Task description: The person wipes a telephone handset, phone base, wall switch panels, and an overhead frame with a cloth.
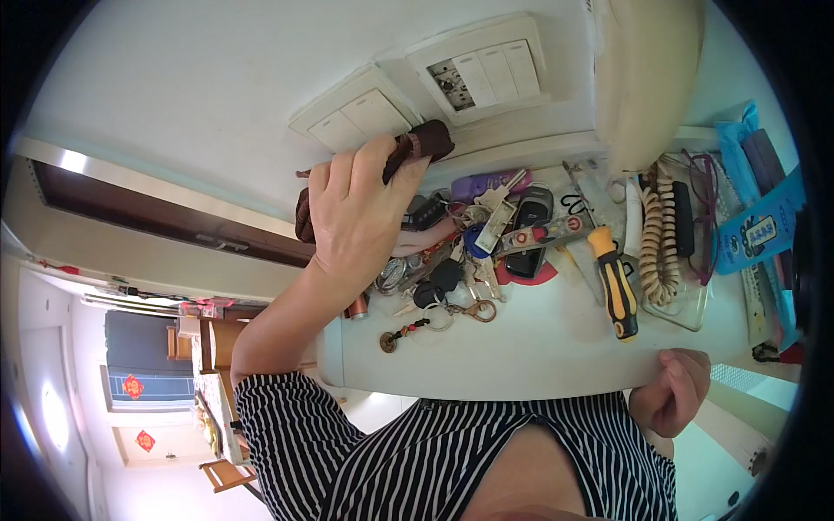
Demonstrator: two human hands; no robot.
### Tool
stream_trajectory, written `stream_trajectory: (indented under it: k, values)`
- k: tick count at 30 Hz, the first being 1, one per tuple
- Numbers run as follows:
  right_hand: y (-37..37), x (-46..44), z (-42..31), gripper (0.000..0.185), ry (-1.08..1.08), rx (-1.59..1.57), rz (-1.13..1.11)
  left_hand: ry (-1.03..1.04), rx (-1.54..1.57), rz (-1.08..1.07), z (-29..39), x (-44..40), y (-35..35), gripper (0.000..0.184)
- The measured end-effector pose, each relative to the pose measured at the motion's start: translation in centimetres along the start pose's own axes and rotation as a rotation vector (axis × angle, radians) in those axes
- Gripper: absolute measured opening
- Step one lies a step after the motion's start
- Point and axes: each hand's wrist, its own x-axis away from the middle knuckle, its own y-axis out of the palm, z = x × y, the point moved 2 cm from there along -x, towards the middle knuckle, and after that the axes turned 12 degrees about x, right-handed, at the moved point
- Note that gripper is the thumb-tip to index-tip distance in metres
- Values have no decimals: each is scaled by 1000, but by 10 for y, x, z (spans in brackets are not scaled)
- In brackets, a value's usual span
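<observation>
- Gripping dark brown item (432, 141) in left hand (354, 207), fingers closed round it, thumb on right side; showing on both sides of hand.
- Held up over left part of white shelf (521, 369), just below switch plate (372, 120); can't tell contact with wall.
- Curled at shelf's front edge, right side: right hand (673, 395), fingers bent in; can't tell contents of palm.
- Heaped beside and right of left hand: keys (446, 275) on rings, black car fob (537, 205), purple item (469, 187).
- Lying toward front edge, off same heap: round charm (387, 342) on beaded strap.
- Right of heap, handle toward front: yellow-and-black screwdriver (620, 295), untouched.
- Further right: coiled cord (650, 243), then blue tube (766, 231) near far end.
- Up on wall, right of first plate: second switch plate (499, 74), one slot uncovered.
- Background, lower left: wooden chair (228, 478).
</observation>
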Motion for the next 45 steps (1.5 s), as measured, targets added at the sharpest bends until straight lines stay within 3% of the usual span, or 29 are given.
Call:
stream_trajectory:
  k: [9, 15, 19, 21, 29, 32, 38, 45]
  values:
    - [5, -1, 2, 39, -10, -25, 39, -127, -36, -81, -18, 36, -22, 31]
    - [11, -1, -1, 34, 9, -1, 146, -283, 9, -149, -11, 39, -25, 43]
    - [12, 0, 0, 32, 8, -6, 192, -208, 51, -154, -4, 17, -19, 46]
    - [13, 1, -1, 31, 6, -7, 201, -75, 10, -96, -1, 9, -14, 35]
    - [4, 0, 1, 30, 4, 2, 77, -78, 20, -62, 2, 5, -13, 37]
    - [6, 2, 2, 34, -5, -2, 84, -212, 35, -130, -1, 18, -23, 47]
    - [8, 1, 1, 35, 2, -9, 105, -143, 8, -115, -5, 19, -19, 38]
    - [3, -7, -3, 38, 7, 16, 24, -81, 61, -67, 9, -4, -11, 46]
